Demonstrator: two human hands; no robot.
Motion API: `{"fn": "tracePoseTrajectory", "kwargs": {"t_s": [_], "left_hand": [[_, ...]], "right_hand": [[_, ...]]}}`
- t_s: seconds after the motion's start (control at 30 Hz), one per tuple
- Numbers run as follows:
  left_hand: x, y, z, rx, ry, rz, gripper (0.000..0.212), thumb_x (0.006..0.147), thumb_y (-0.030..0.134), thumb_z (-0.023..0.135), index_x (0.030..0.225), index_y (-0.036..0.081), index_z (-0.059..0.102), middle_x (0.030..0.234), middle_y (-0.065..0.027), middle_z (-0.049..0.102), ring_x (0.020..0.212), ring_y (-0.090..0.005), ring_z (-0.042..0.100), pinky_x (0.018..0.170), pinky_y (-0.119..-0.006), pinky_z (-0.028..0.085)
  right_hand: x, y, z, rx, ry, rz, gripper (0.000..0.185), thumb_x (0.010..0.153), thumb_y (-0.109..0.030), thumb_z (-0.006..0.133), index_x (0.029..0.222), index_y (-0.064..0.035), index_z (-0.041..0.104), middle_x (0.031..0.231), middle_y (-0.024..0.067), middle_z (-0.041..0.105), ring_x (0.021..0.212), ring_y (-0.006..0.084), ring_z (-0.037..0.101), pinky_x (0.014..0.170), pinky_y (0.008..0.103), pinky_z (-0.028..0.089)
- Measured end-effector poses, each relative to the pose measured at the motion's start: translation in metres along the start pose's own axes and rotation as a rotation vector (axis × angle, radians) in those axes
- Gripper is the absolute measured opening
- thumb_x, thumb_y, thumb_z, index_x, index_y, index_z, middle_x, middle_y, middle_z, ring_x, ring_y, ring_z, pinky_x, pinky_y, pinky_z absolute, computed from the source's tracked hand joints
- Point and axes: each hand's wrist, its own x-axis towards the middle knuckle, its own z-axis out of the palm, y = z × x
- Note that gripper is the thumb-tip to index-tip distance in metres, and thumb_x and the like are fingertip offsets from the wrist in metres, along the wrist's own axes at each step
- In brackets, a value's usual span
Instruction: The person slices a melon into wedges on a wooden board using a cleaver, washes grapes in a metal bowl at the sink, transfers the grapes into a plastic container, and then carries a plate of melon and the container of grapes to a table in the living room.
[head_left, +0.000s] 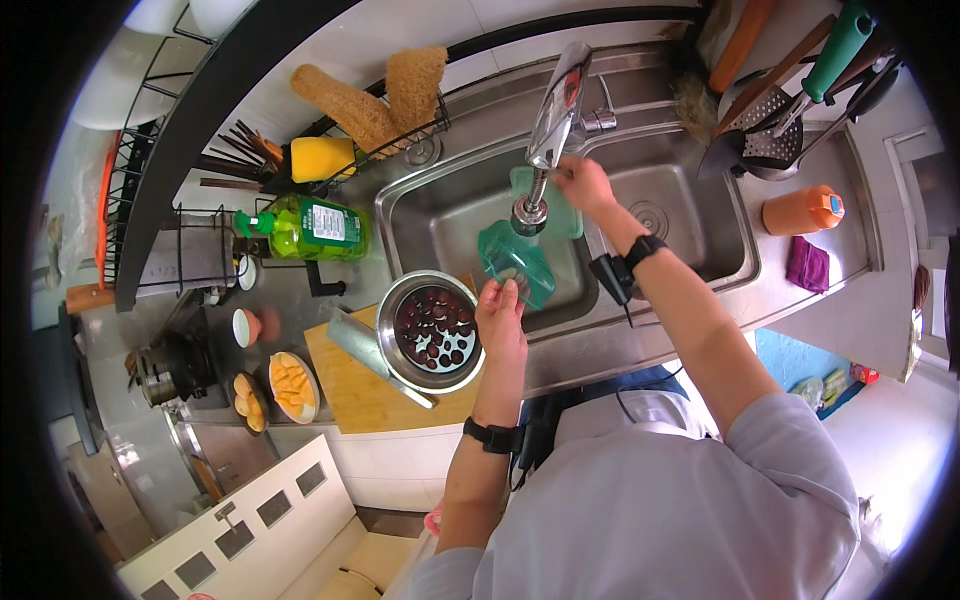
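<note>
My left hand (502, 311) grips the lower edge of a translucent green plastic container or lid (517, 259), tilted over the left basin of the stainless steel sink (435, 225). Just above it is the spray head (529, 214) of the chrome faucet (556, 112). My right hand (586, 187) is beside the faucet neck with fingers curled; whether it grips anything is hidden. Below those fingers, a second pale green plastic piece (568, 217) shows behind the spray head. Left of my left hand, a steel bowl (386, 349) holds dark round fruits (431, 319) in liquid.
A cleaver (360, 345) lies on the wooden cutting board (337, 397), partly under the bowl. Green dish soap (319, 227), a yellow sponge (322, 159) and loofahs (337, 97) stand left. An orange bottle (799, 211), purple cloth (808, 265) and hanging utensils (765, 131) are right.
</note>
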Motion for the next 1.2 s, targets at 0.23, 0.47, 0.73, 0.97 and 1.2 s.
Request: {"fn": "tracePoseTrajectory", "kwargs": {"t_s": [0.23, 0.47, 0.73, 0.97, 1.2], "left_hand": [[-0.013, 0.005, -0.011, -0.073, -0.041, 0.029, 0.014, 0.093, 0.008, 0.055, 0.106, 0.004, 0.057, 0.101, -0.0058, 0.062, 0.093, -0.0152, 0.06, 0.087, -0.032, 0.048], [-0.03, 0.013, -0.035, -0.215, -0.08, 0.034, 0.017, 0.094, 0.01, 0.052, 0.111, 0.008, 0.053, 0.104, -0.0025, 0.06, 0.097, -0.0155, 0.057, 0.091, -0.036, 0.046], [-0.042, 0.012, -0.048, -0.429, -0.211, 0.015, 0.024, 0.091, 0.015, 0.058, 0.114, 0.01, 0.053, 0.113, -0.0046, 0.059, 0.103, -0.0191, 0.057, 0.092, -0.038, 0.046], [-0.053, 0.004, -0.047, -0.396, -0.217, 0.008, 0.021, 0.092, 0.014, 0.057, 0.112, 0.007, 0.053, 0.111, -0.0055, 0.059, 0.101, -0.0186, 0.057, 0.094, -0.04, 0.046], [-0.072, 0.013, -0.028, -0.206, -0.155, -0.032, 0.011, 0.094, 0.011, 0.053, 0.103, 0.005, 0.054, 0.092, -0.0025, 0.06, 0.088, -0.0161, 0.059, 0.088, -0.035, 0.049]], "right_hand": [[0.052, 0.026, 0.006, 0.023, -0.101, 0.037, 0.033, 0.074, -0.02, 0.066, 0.102, -0.0034, 0.067, 0.093, 0.0189, 0.067, 0.088, 0.031, 0.066, 0.079, 0.0361, 0.05], [0.039, 0.005, 0.013, 0.459, -0.103, 0.223, 0.034, 0.077, -0.014, 0.066, 0.107, 0.0034, 0.065, 0.09, 0.0122, 0.068, 0.079, 0.0184, 0.064, 0.072, 0.0303, 0.05], [0.058, 0.0, 0.014, 0.689, 0.007, 0.188, 0.026, 0.083, -0.011, 0.062, 0.104, 0.0028, 0.066, 0.088, 0.0084, 0.067, 0.08, 0.014, 0.061, 0.07, 0.0293, 0.049], [0.048, 0.012, -0.006, 0.045, 0.121, -0.176, 0.035, 0.074, -0.015, 0.064, 0.108, -0.0065, 0.065, 0.088, 0.0158, 0.068, 0.081, 0.0263, 0.066, 0.074, 0.035, 0.051], [-0.038, -0.024, -0.087, -0.155, 0.18, -0.119, 0.041, 0.078, -0.013, 0.058, 0.119, -0.0177, 0.059, 0.079, 0.0119, 0.061, 0.074, 0.031, 0.06, 0.069, 0.0385, 0.048]]}}
